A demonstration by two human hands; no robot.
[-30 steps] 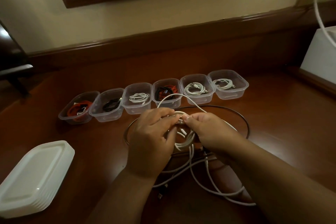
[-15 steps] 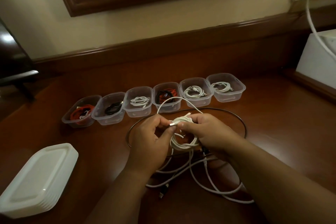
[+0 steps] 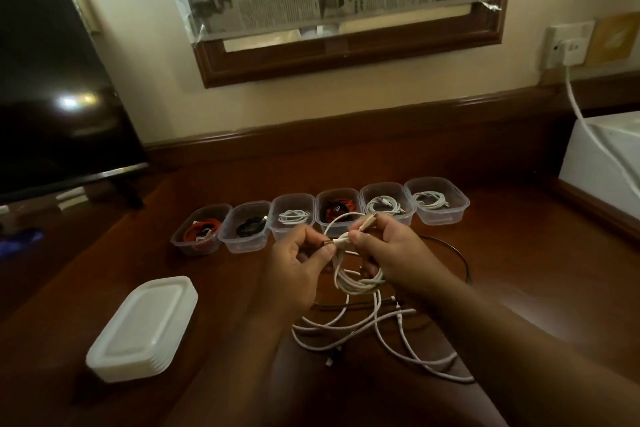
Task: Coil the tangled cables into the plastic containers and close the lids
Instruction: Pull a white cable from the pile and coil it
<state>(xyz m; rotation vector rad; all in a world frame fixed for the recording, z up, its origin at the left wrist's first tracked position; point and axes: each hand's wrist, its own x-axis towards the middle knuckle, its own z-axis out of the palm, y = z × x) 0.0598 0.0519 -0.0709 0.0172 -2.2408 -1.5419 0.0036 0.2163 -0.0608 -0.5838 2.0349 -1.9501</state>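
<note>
I inspect the wooden tabletop [image 3: 519, 288] first: it carries everything. Along its far side runs a row of six clear plastic containers [image 3: 437, 200], all open, each already holding a coiled cable. At near left sits a stack of white lids [image 3: 142, 328], well apart from the row.

In front of me, above the tabletop, I hold the white cable coil [image 3: 356, 279]. Its loops hang below the hands, long axis roughly upright. My right hand [image 3: 391, 253] has its fingers curled round the top of the coil and pinches a cable end that points up and away. My left hand [image 3: 294, 265] pinches the other connector end, just beside the right thumb. More white cable [image 3: 388, 340] trails loose on the tabletop toward me, tangled with a thin black cable [image 3: 462, 260].

The deciding relation, in my judgement: the containers lie straight ahead of the hands, beyond the coil, while the unwound slack lies nearer to me. I see no vacant container. The right hand bears the coil and is nearer the right-end containers; the lids favour the left hand.
</note>
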